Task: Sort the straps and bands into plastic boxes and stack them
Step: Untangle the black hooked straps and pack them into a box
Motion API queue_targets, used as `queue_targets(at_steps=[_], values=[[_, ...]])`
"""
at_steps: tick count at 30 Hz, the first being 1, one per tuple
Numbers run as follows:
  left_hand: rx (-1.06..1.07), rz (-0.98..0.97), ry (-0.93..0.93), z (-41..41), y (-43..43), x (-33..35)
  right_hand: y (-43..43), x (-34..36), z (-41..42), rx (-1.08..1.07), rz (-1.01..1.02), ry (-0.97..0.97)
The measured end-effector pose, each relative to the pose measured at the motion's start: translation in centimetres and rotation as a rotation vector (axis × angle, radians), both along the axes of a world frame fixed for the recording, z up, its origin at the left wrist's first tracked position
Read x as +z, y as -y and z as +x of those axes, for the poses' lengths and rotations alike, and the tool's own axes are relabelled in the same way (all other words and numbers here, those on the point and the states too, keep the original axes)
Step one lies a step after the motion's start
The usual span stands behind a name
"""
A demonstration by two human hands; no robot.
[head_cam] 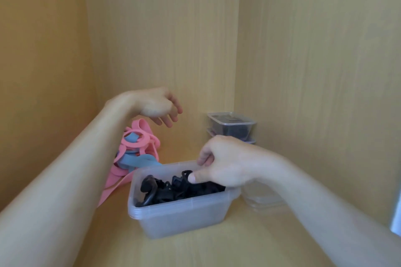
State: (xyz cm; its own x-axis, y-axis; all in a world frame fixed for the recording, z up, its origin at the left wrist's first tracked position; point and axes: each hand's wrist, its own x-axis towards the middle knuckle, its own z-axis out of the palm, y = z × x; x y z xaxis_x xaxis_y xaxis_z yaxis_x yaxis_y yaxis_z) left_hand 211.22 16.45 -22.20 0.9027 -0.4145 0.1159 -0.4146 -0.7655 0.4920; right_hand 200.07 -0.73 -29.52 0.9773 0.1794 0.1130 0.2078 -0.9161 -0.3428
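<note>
Your wooden shelf (pixel 195 251) fills the frame. At lower centre stands one open clear plastic box (pixel 180 219), holding a tangle of black straps (pixel 171 191). Left of centre, just beside it, lies one loose pile of pink and blue bands (pixel 138 149). In the corner right of centre, two lidded boxes (pixel 232 125) are stacked, and the upper holds something dark. Your left hand (pixel 156 106) hangs above the pile, fingers loosely curled, holding nothing. Your right hand (pixel 227 162) sits at the open box's far rim, fingers curled and thumb over the straps. Whether it grips the rim cannot be told.
</note>
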Motion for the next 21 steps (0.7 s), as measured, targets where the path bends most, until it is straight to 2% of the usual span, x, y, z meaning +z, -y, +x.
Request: queue_targets(at_steps=[2,4,6,11,18,21], values=[[-0.001,-0.002,0.002,-0.1,0.1,0.0,2.4,-0.4,-0.2,-0.002,0.190,0.127],[-0.004,-0.002,-0.001,-0.1,0.2,-0.1,5.2,-1.4,-0.5,-0.027,0.287,0.224],[-0.006,0.005,-0.001,-0.1,0.4,-0.2,7.6,-2.9,-0.9,-0.083,0.258,0.227],[0.005,0.041,0.005,0.0,0.2,-0.3,10.2,-6.4,-2.4,-0.180,0.242,0.044],[0.016,0.037,0.008,0.2,-0.2,-0.4,10.1,-7.3,-1.9,-0.205,0.207,0.067],[0.010,0.038,0.010,0.1,0.0,-0.3,10.2,-7.5,-1.9,-0.172,0.145,0.156]])
